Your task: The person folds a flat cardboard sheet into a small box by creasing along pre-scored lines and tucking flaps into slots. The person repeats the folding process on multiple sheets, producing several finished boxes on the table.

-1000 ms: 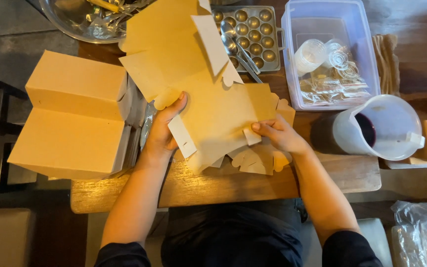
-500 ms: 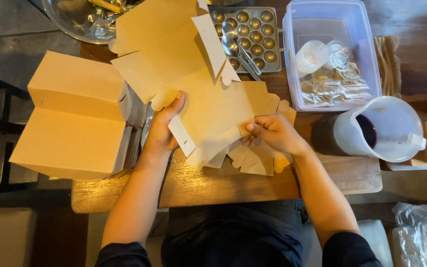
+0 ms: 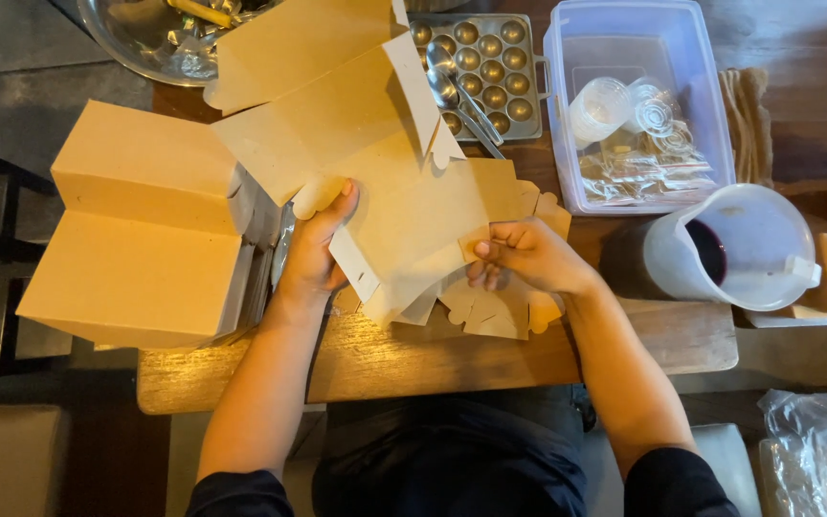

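Two hands, left hand [image 3: 316, 251] and right hand [image 3: 519, 257], each grip one flat cardboard box blank [image 3: 404, 206]

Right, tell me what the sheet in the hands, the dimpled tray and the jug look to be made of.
Folded sheet: kraft cardboard by the look of it, matte brown outside, paler inside, creased with die-cut tabs.
Dimpled tray: probably metal, grey, with dull reflections in its round hollows.
Jug: likely plastic, white and slightly translucent, dark liquid showing inside.
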